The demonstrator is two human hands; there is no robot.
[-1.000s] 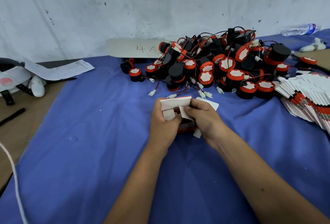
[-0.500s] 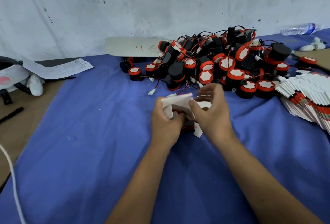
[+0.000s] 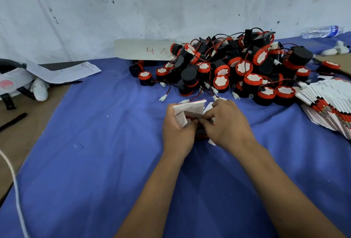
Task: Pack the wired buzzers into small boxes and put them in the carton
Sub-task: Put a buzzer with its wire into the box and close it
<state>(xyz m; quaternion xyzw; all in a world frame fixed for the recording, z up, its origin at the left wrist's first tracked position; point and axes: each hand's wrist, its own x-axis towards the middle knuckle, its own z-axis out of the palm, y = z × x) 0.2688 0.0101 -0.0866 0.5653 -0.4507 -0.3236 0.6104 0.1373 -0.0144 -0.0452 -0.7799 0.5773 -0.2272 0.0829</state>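
A small white and red box [image 3: 190, 109] stands on the blue cloth in the middle, its top flaps standing open. My left hand [image 3: 177, 133] grips its left side. My right hand [image 3: 227, 126] is at its right side with the fingertips pinching at the box's opening, where a bit of a red and black buzzer shows; most of that buzzer is hidden. Behind the box lies a big pile of black and red wired buzzers [image 3: 235, 68] with white plugs. No carton is in view.
A fanned stack of flat unfolded boxes [image 3: 328, 103] lies at the right. A pale board marked "46" [image 3: 144, 49] leans at the wall. A printed sheet [image 3: 66, 71], a white strapped device [image 3: 17, 84] and a black pen [image 3: 13, 121] lie at the left.
My right hand has come down from the flaps to the opening of the box and now pinches there. My left hand has kept its hold on the box.
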